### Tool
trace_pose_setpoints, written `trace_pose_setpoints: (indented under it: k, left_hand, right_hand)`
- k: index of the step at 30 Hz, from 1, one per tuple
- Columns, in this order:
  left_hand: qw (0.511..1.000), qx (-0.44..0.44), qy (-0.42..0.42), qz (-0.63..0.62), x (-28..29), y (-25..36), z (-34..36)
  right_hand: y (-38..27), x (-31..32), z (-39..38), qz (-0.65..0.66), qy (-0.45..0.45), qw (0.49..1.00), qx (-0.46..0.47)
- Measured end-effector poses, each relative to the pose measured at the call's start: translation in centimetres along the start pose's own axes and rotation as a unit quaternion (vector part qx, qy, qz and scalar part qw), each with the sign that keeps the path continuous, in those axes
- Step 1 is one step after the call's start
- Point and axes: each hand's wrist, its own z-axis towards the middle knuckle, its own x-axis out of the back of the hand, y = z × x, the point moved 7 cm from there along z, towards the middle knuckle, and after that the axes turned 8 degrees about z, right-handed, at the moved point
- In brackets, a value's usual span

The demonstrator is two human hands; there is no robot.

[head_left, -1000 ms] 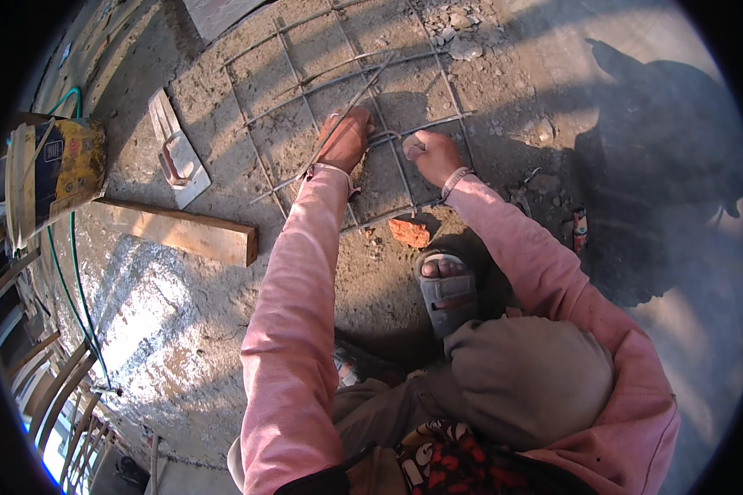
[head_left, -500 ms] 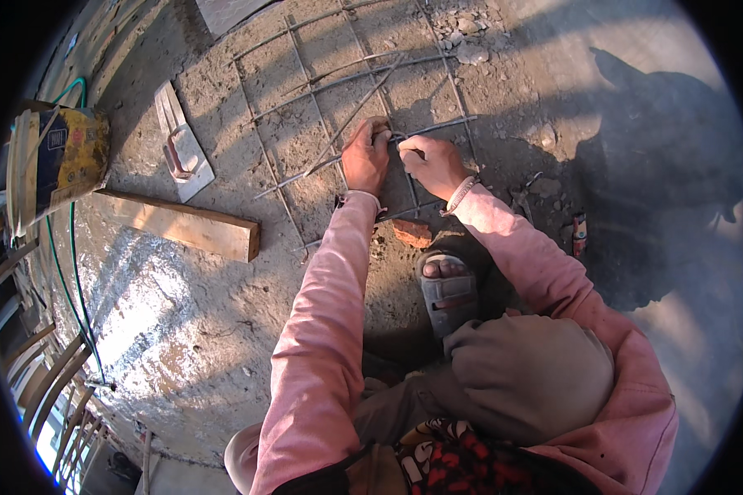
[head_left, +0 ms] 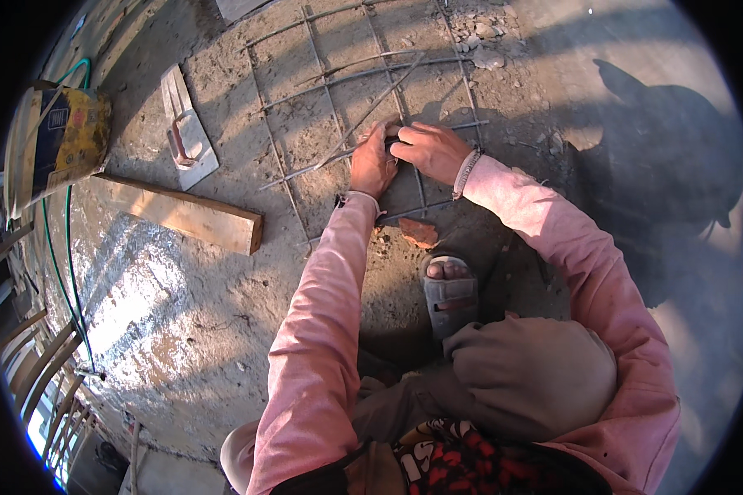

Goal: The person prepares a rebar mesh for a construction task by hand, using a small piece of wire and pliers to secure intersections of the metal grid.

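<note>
A grid of thin steel bars (head_left: 335, 115) lies on the dusty rough ground in front of me. My left hand (head_left: 372, 165) is closed at a crossing near the middle of the grid, its thumb and fingers on the bars. My right hand (head_left: 429, 153) is closed just beside it, fingertips meeting the left hand's at that crossing; what they pinch is hidden. A broken red brick piece (head_left: 418, 233) lies below my hands at the grid's near edge.
A steel trowel (head_left: 202, 165) and a wooden block (head_left: 215, 219) lie left. Beyond are a yellow and dark bucket (head_left: 82, 132), a green hose (head_left: 69, 272) and curved poles. Rubble (head_left: 485, 37) sits beyond the grid, my sandalled foot (head_left: 450, 297) below it, smooth shadowed concrete right.
My left hand has moved right along the bars to meet my right hand. My right hand has turned, fingertips now pointing left over the crossing. The grid appears slightly shifted right in view.
</note>
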Motion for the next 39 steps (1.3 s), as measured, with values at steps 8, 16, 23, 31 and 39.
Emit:
trace_pose_setpoints:
  k: [8, 16, 23, 31, 39]
  left_hand:
    - [0.999, -0.023, 0.002, 0.043, -0.7, -1.9, -0.2]
    - [0.992, 0.071, 0.02, 0.1, -0.4, 0.0, 0.9]
    - [0.994, 0.105, 0.02, 0.036, -0.8, -0.6, 0.9]
    - [0.996, 0.083, 0.043, 0.011, -1.1, 0.3, 0.9]
    - [0.996, 0.059, 0.067, 0.018, -0.1, 0.2, 0.8]
  right_hand:
    - [-1.1, 0.9, 2.8, -0.067, -0.067, 0.98, 0.175]
    - [4.4, 0.7, 3.7, 0.146, -0.012, 0.989, -0.034]
    - [9.0, -0.5, 1.1, 0.256, 0.041, 0.919, -0.298]
    - [10.0, -0.7, -0.6, 0.234, 0.095, 0.917, -0.309]
    - [5.7, 0.0, -1.9, 0.258, 0.146, 0.919, -0.26]
